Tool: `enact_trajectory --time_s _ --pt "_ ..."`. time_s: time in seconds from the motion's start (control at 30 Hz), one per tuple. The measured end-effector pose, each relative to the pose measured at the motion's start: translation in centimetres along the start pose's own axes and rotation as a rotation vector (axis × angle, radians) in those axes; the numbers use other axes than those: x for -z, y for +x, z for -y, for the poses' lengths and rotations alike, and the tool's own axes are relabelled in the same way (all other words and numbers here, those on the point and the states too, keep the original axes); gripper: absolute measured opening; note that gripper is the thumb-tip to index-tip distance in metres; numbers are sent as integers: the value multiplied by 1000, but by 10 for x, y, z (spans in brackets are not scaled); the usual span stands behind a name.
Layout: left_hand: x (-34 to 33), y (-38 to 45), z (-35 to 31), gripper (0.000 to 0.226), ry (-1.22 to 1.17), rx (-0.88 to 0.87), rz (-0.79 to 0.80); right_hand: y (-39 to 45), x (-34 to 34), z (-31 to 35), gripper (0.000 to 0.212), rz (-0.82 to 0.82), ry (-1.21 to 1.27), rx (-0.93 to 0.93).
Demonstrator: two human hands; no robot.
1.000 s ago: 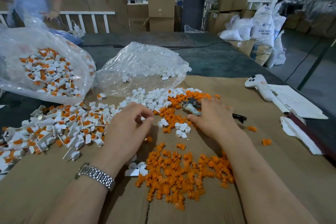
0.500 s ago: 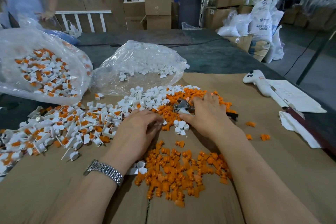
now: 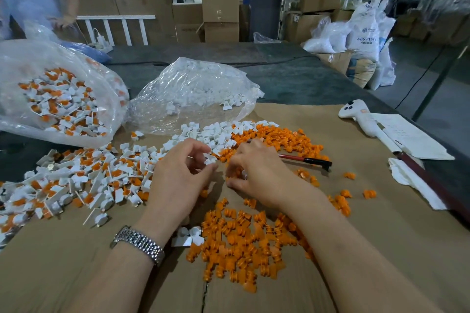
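Everywhere, orange plugs (image 3: 236,244) on cardboard (image 3: 381,249) — boxes (image 3: 220,2) behind.

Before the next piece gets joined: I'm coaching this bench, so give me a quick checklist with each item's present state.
1. White plastic piece in left hand: ok, pinched at the fingertips.
2. Right hand holding a plug: cannot tell, curled fingers hide it.
3. Orange plugs within reach: ok, pile between the forearms.
4. Loose white pieces within reach: ok, heap just beyond the hands.
5. Red-handled tool clear of the right hand: cannot tell, one end is hidden behind the hand.
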State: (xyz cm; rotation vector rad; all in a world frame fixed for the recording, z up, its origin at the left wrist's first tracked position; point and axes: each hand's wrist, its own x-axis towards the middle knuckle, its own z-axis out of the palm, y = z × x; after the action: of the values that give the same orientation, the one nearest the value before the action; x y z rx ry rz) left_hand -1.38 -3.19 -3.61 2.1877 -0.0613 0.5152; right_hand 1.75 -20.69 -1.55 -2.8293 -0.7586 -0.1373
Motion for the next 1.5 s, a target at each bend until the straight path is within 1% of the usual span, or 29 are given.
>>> enact_trajectory --time_s 0.07,0.13,0.23,0.3,0.37,0.47,0.57,0.67,0.73,0.83,0.9,1.03,1.17,1.23,1.27,1.3,1.37,1.43,1.5 --pt "1 -1 -1 26 -9 -32 -10 -2 2 -3 9 -111 210 -11" --pt "1 -2 -2 29 -7 -74 -22 -2 8 -5 10 -201 490 -62" --pt "1 -4 -4 33 2 -125 -26 -4 14 -7 14 -212 787 -105" --pt "1 -4 -5 36 22 -155 -25 -4 13 -6 11 -191 887 -108" --pt "0 -4 -5 39 47 -185 -26 -4 12 -7 5 -166 912 -100" --pt "-2 -5 -6 43 64 -248 -37 -3 11 -7 10 -143 899 -93" --pt "-2 -6 -5 43 115 -314 -36 -4 12 -4 9 -149 903 -103" --pt "-3 -7 -3 42 214 -389 -8 -5 11 -3 8 -154 797 -90" --pt "-4 -8 -5 42 224 -416 4 -5 12 -2 10 -163 757 -74" --pt "-3 -11 -8 39 107 -371 -3 -6 15 -3 13 -169 759 -67" --pt "-2 -11 -9 36 60 -342 -1 -8 18 -6 12 -150 807 -73" --pt "-1 -11 -11 36 91 -358 -12 -10 21 -7 12 -86 849 -69" --pt "0 -11 -11 37 129 -388 -9 -8 16 -2 12 -116 864 -78" --pt "0 -12 -12 39 131 -390 -35 -7 14 0 12 -132 891 -82" --pt "1 -13 -14 40 78 -348 -52 -7 14 1 10 -143 915 -78" --pt "3 -14 -16 39 -23 -269 -54 -7 14 1 10 -158 947 -70" --pt "8 -14 -20 34 -263 -84 -1 -8 15 1 9 -196 995 -50" --pt "11 -14 -23 30 -380 25 27 -8 17 0 8 -222 994 -29" --pt "14 -13 -24 30 -464 104 23 -9 17 0 8 -238 962 1"
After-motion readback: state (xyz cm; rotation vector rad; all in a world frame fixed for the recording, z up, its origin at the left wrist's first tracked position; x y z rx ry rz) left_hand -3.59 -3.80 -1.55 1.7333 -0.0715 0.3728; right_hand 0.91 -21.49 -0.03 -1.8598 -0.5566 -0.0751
